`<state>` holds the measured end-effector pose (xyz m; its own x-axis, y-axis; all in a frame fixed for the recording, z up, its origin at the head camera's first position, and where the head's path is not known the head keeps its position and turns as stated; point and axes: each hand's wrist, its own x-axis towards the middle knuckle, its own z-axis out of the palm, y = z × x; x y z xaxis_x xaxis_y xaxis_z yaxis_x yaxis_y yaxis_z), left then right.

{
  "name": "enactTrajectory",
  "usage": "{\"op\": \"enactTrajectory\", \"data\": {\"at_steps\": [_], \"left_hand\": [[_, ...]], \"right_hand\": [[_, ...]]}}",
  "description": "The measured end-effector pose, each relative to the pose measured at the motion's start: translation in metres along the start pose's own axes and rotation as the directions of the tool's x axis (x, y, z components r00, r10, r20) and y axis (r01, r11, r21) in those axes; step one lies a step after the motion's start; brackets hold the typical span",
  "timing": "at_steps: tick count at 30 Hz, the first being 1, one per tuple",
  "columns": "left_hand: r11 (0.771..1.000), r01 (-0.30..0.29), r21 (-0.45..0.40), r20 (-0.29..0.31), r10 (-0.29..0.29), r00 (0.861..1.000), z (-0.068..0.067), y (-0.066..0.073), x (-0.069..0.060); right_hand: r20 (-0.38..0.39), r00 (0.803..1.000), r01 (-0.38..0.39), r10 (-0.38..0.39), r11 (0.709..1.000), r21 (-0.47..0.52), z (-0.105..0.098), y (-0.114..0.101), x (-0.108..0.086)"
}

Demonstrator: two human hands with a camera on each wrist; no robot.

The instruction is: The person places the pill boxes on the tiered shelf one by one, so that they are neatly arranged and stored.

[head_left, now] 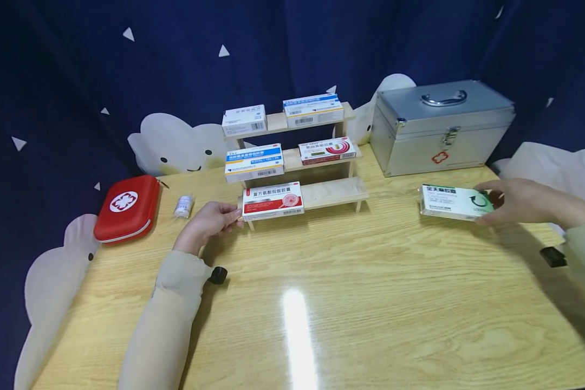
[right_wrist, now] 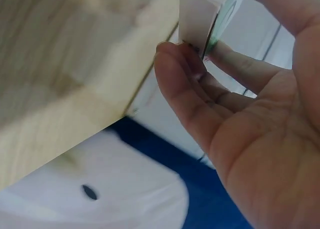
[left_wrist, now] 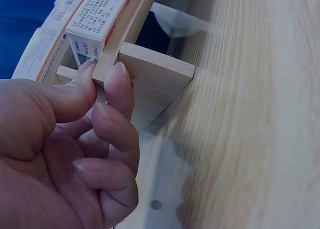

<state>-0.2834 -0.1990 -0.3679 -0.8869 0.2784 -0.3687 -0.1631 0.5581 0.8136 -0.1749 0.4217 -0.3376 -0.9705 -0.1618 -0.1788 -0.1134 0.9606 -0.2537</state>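
Note:
My left hand [head_left: 215, 219] pinches the left end of the bottom board of a three-tier wooden shelf [head_left: 332, 193]. In the left wrist view, thumb and forefinger grip the board's edge beside a red-and-white medicine box [left_wrist: 100, 26]. At the right, my right hand [head_left: 524, 200] holds a green-and-white medicine box [head_left: 446, 201] by its right end, over the table. The right wrist view shows only part of that box [right_wrist: 197, 21] between the fingers. Two boxes stand on the middle tier: a blue-and-white one [head_left: 254, 162] and a pink-and-white one [head_left: 327, 150].
A small white box [head_left: 244, 120] and another blue-and-white box [head_left: 313, 110] occupy the top tier. Behind the right hand stands a silver metal case [head_left: 419, 146]. At the left lie a red first-aid case [head_left: 127, 211] and a small white bottle [head_left: 183, 207]. A dark curtain [head_left: 273, 43] hangs behind.

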Motion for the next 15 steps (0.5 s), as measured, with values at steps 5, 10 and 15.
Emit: {"op": "enactTrajectory", "data": {"at_steps": [5, 10, 15], "left_hand": [[1.0, -0.001, -0.006, -0.007, 0.001, 1.0, -0.001, 0.0, 0.002], [1.0, 0.006, -0.009, -0.021, -0.006, 1.0, -0.001, -0.001, 0.002], [1.0, 0.006, -0.008, -0.018, -0.006, 1.0, 0.0, 0.0, 0.002]], "right_hand": [[-0.021, 0.998, 0.059, -0.058, 0.998, 0.02, -0.006, -0.032, 0.002], [-0.035, 0.991, 0.13, -0.129, 0.991, 0.035, -0.01, -0.064, 0.009], [-0.064, 0.982, 0.179, -0.18, 0.984, -0.027, -0.012, -0.092, 0.02]]}}
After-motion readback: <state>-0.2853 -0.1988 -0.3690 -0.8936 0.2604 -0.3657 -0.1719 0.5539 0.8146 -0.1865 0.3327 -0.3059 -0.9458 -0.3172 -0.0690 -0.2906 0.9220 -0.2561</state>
